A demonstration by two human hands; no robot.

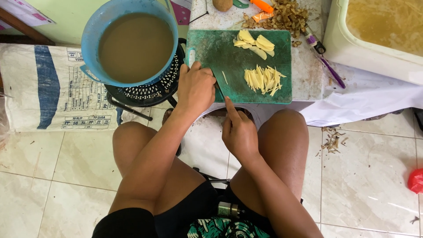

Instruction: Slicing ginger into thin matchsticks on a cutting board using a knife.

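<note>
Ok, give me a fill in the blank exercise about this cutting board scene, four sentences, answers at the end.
1. The cutting board is ____ in colour.
2. The blue bucket holds a murky ____ liquid.
3. The thin strips on the board are pale ____.
4. The left hand rests at the board's near-left edge, while the right hand lies just below its ____ edge.

Missing words: green; brown; yellow; near
</note>
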